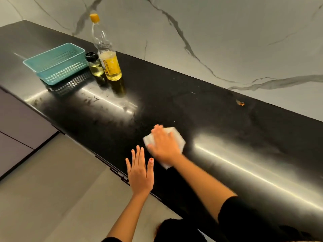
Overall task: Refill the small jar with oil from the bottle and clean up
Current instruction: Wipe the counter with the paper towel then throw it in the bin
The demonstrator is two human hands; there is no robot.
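Note:
A tall clear oil bottle (108, 62) with a yellow cap stands at the back left of the black counter (201, 109), about a third full of yellow oil. Touching its left side is the small jar (95, 64), black lid on, pale oil inside. Nearer to me, my right hand (164, 144) presses flat on a white paper towel (180, 138) lying on the counter. My left hand (139, 173) lies flat with straight fingers at the counter's front edge, holding nothing.
A teal plastic basket (57, 64) sits left of the jar. Oily smears (97, 100) show in the glare in front of the bottle. A small orange scrap (240, 103) lies near the marble back wall (227, 32). Floor tiles (61, 189) lie below the counter edge.

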